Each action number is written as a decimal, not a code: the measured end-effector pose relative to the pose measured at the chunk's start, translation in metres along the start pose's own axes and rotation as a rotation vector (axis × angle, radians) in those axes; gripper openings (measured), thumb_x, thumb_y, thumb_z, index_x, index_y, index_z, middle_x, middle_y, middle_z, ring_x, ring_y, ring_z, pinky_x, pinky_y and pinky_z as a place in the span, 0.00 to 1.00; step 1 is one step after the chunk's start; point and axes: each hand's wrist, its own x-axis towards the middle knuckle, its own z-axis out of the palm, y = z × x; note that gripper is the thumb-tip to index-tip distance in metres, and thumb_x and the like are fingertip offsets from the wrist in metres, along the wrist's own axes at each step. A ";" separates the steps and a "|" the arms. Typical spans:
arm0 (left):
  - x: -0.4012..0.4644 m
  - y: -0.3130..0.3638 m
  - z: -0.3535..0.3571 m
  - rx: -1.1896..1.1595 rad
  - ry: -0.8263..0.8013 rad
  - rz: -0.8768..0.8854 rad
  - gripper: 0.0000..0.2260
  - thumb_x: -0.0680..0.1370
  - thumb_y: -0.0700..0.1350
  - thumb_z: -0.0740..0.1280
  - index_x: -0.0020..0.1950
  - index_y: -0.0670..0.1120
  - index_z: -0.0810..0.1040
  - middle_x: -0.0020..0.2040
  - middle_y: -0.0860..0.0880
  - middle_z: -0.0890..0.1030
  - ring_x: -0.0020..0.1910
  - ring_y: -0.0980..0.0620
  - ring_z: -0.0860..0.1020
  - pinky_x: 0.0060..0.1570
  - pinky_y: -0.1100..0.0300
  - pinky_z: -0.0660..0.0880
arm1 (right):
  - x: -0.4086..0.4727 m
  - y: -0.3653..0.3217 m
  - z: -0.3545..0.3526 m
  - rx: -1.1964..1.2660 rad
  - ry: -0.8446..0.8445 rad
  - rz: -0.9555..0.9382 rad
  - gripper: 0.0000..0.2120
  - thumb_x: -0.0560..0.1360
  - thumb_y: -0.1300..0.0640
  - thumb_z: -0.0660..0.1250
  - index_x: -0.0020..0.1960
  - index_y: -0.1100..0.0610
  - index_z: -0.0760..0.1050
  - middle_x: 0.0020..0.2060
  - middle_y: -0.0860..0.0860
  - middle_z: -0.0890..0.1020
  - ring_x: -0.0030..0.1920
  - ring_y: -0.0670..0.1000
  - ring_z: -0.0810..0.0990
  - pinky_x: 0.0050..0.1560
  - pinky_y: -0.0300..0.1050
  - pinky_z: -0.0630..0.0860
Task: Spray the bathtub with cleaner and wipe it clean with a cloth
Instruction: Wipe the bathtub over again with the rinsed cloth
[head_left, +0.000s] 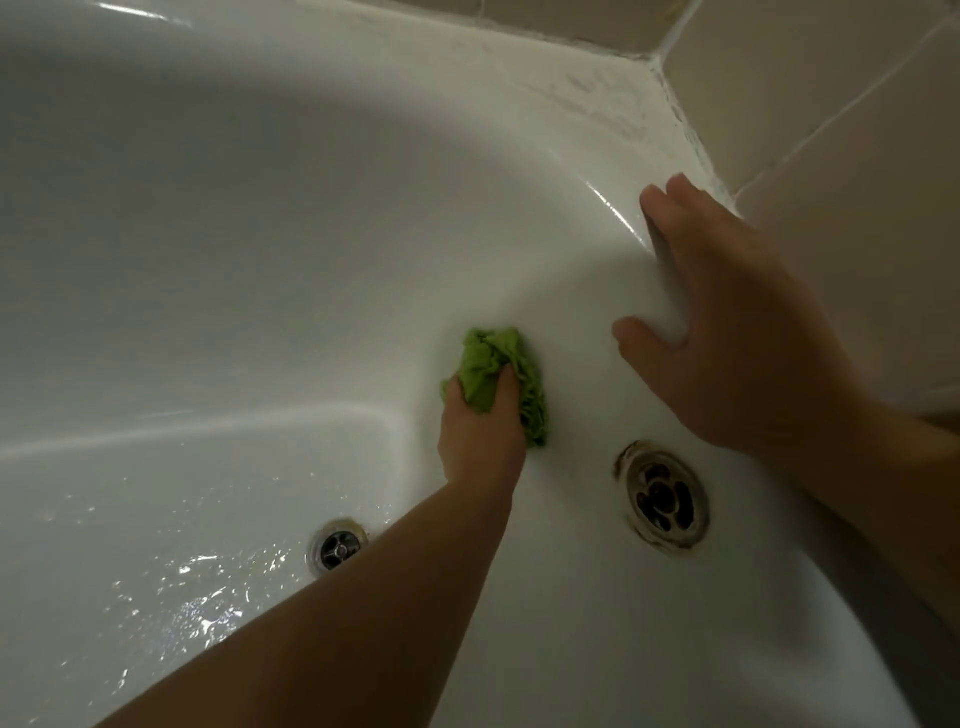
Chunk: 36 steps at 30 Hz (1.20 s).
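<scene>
The white bathtub (270, 218) fills the view from above. My left hand (480, 431) reaches down inside it and grips a crumpled green cloth (498, 371), pressing it against the tub's end wall just left of the overflow fitting. My right hand (727, 322) rests on the tub's rim near the tiled corner, fingers spread over the edge and thumb pointing down the inner wall. No spray bottle is in view.
A round metal overflow fitting (662, 499) with rust around it sits on the end wall, right of the cloth. The floor drain (337, 545) lies lower left, with water glistening around it. Beige wall tiles (831, 104) border the rim at upper right.
</scene>
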 end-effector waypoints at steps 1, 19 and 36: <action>-0.001 0.000 -0.001 -0.012 -0.026 -0.011 0.21 0.74 0.65 0.69 0.64 0.60 0.76 0.52 0.58 0.82 0.54 0.53 0.81 0.60 0.46 0.79 | 0.000 0.000 0.000 -0.001 -0.001 -0.004 0.38 0.75 0.50 0.69 0.80 0.60 0.61 0.79 0.60 0.64 0.79 0.59 0.62 0.77 0.50 0.58; 0.022 -0.021 -0.003 -0.014 0.022 -0.023 0.20 0.75 0.63 0.71 0.65 0.59 0.77 0.53 0.57 0.83 0.55 0.53 0.81 0.59 0.49 0.79 | 0.001 0.003 0.003 -0.036 0.012 0.001 0.39 0.73 0.48 0.67 0.80 0.61 0.61 0.79 0.60 0.63 0.79 0.59 0.62 0.78 0.38 0.50; 0.024 -0.068 -0.022 0.245 -0.156 0.023 0.29 0.71 0.64 0.68 0.73 0.64 0.72 0.60 0.57 0.81 0.58 0.53 0.80 0.61 0.50 0.78 | 0.003 0.000 0.004 -0.003 0.018 0.019 0.40 0.72 0.49 0.67 0.80 0.60 0.62 0.79 0.57 0.64 0.78 0.58 0.63 0.78 0.38 0.53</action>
